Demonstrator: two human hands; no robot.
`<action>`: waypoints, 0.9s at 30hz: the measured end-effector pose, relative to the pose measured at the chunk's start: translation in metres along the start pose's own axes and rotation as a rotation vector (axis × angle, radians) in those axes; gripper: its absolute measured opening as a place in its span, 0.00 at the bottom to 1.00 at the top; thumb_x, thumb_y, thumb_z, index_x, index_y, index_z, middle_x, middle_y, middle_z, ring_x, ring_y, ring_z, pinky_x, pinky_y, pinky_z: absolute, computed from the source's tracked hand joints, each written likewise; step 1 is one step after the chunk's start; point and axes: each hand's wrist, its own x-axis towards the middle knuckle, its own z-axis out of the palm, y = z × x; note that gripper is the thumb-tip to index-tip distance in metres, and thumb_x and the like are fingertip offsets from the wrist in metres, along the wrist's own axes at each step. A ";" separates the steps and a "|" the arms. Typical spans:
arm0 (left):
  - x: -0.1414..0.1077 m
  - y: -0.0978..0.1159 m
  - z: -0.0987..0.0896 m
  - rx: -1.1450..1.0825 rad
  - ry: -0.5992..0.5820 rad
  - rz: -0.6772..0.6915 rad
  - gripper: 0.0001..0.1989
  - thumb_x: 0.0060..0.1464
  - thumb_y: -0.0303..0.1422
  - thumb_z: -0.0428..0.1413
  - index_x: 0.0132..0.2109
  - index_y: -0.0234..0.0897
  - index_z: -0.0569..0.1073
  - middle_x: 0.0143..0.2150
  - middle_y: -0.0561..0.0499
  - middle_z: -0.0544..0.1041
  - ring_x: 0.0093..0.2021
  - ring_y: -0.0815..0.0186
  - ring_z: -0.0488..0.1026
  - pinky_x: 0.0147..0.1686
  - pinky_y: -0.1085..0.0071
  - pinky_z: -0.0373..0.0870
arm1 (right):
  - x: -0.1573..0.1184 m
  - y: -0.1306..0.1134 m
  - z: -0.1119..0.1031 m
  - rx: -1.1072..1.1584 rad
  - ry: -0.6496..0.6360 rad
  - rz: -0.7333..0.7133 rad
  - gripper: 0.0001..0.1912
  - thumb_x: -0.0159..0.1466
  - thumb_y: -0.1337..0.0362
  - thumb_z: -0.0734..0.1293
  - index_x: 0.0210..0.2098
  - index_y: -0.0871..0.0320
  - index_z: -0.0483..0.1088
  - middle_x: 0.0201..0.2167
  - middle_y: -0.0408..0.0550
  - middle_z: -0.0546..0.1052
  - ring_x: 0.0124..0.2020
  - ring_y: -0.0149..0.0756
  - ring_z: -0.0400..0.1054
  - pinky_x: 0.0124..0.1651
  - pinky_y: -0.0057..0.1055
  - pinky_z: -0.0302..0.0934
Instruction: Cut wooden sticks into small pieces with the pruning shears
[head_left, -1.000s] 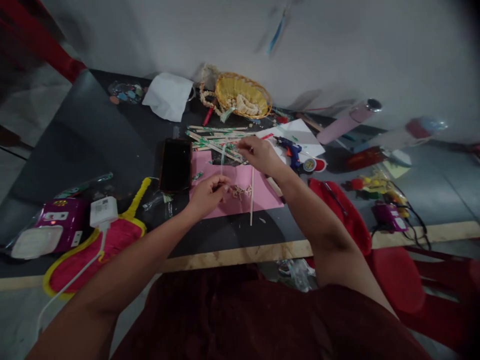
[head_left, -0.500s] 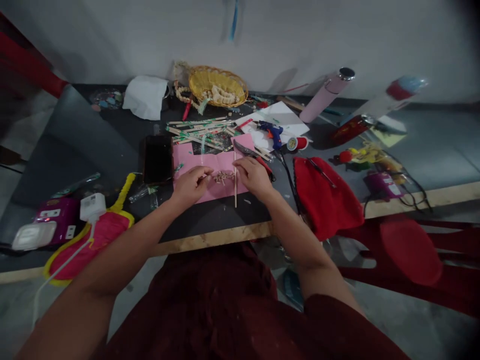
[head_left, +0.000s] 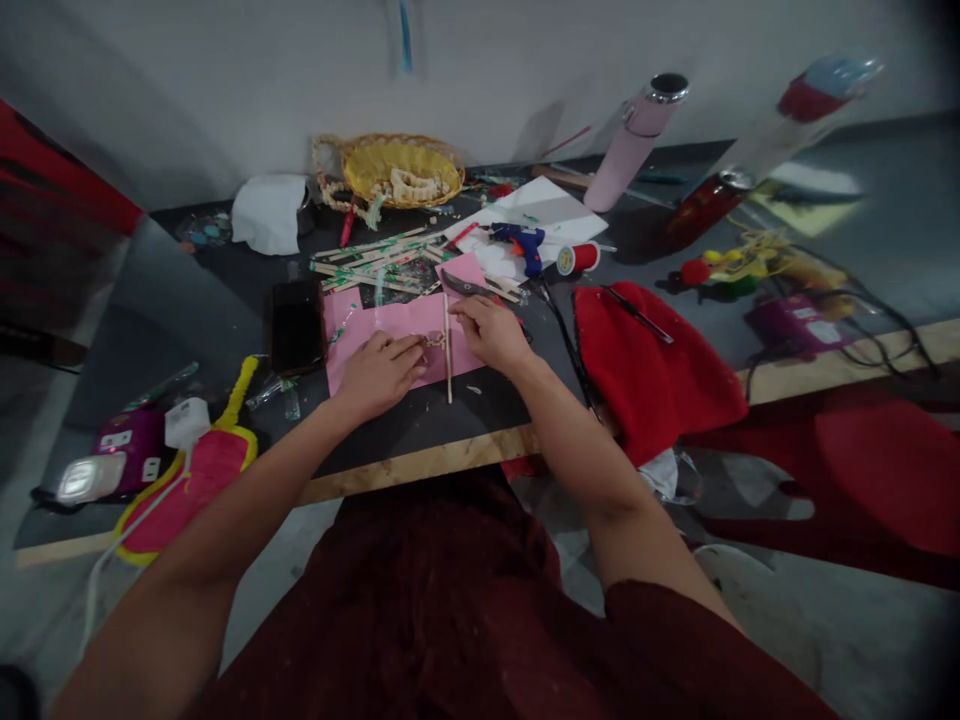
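A sheet of pink paper [head_left: 360,335] lies on the dark table in front of me. On it is a small pile of short, light pieces [head_left: 433,342], partly covered by my left hand. My left hand [head_left: 381,375] rests palm down over the paper, its fingers stretched towards the pile. A thin wooden stick [head_left: 449,370] stands out lengthwise on the paper, its near end past the paper's edge. My right hand [head_left: 491,332] has its thumb and fingertips closed at the stick's upper part. Dark-bladed scissors [head_left: 461,285] lie just beyond it, partly hidden by that hand.
Several chopstick-like sticks in wrappers [head_left: 375,262] lie behind the paper. Nearby are a phone [head_left: 296,325], a blue glue gun [head_left: 525,245], a red thread spool [head_left: 579,258], a yellow basket [head_left: 405,180], a red cloth [head_left: 652,370] and a pink flask [head_left: 634,145].
My left hand has flattened and moved over the small pieces, covering more of them. My right hand stays by the stick. The whole view has shifted with my head.
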 end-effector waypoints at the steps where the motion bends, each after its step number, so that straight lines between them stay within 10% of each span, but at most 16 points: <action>1: 0.001 -0.001 -0.001 0.022 -0.012 0.022 0.19 0.63 0.39 0.46 0.54 0.38 0.73 0.60 0.47 0.72 0.54 0.56 0.68 0.55 0.58 0.60 | 0.000 -0.001 -0.001 -0.007 0.002 -0.002 0.16 0.67 0.69 0.54 0.47 0.59 0.71 0.48 0.51 0.76 0.51 0.37 0.68 0.52 0.31 0.61; 14: 0.004 0.011 -0.007 0.150 -0.063 0.027 0.21 0.63 0.40 0.45 0.58 0.37 0.70 0.61 0.44 0.69 0.53 0.53 0.66 0.53 0.54 0.61 | -0.001 -0.005 -0.007 -0.133 -0.093 0.106 0.13 0.65 0.65 0.58 0.41 0.58 0.73 0.38 0.50 0.78 0.39 0.37 0.71 0.42 0.28 0.59; 21: -0.010 -0.015 -0.028 0.131 0.135 -0.111 0.19 0.61 0.33 0.46 0.56 0.34 0.71 0.57 0.40 0.71 0.58 0.55 0.65 0.58 0.55 0.61 | -0.005 -0.022 -0.009 -0.296 -0.191 0.192 0.21 0.62 0.47 0.61 0.33 0.56 0.76 0.31 0.51 0.79 0.35 0.41 0.73 0.35 0.31 0.59; 27: -0.034 -0.022 -0.048 0.079 0.257 -0.324 0.17 0.58 0.33 0.48 0.52 0.37 0.73 0.53 0.42 0.73 0.54 0.56 0.70 0.56 0.58 0.65 | -0.006 -0.035 -0.002 -0.399 -0.342 0.187 0.17 0.62 0.52 0.62 0.33 0.55 0.78 0.32 0.53 0.80 0.34 0.42 0.73 0.35 0.33 0.62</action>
